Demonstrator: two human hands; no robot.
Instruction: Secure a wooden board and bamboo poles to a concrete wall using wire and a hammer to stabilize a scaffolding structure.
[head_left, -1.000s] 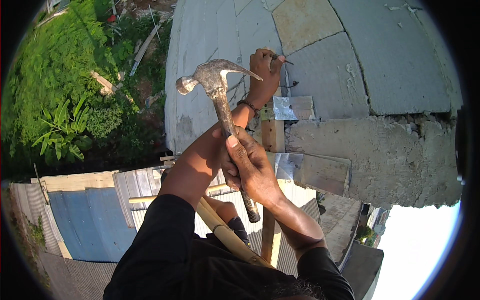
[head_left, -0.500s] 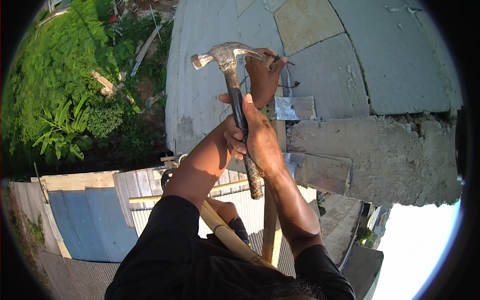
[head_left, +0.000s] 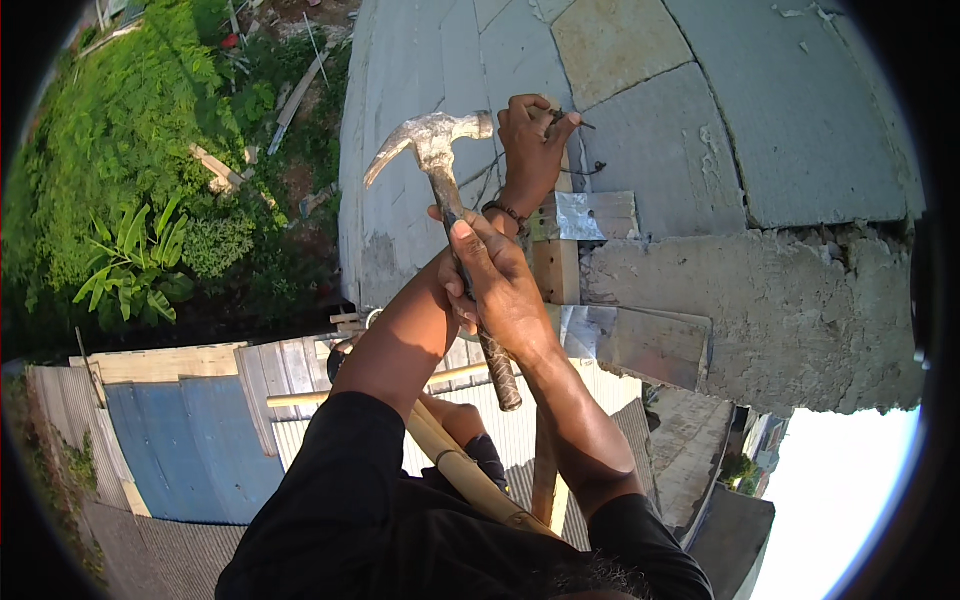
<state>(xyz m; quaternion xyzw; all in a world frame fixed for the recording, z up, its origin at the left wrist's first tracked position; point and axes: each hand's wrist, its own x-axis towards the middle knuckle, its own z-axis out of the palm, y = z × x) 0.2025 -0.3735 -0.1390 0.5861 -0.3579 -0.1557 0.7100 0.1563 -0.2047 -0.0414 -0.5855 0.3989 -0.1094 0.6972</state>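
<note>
The hammer [head_left: 448, 190] stands head-up before the grey block wall [head_left: 660, 150], its handle clamped in your right hand's [head_left: 505, 285] closed fingers. Beyond, your left hand's [head_left: 532, 150] fingers curl beside a thin dark rod [head_left: 588, 126]; I cannot tell whether they grip it.

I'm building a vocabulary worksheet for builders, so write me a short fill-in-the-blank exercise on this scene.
1. The grey-metal-headed, dark-handled claw hammer is gripped in the person's ____ hand.
2. A dark beaded bracelet circles the person's ____ wrist.
3. The hammer's blunt metal striking face points toward the picture's ____ edge.
4. The person's cloth sleeves are coloured ____.

Missing words: right; left; right; black.
</note>
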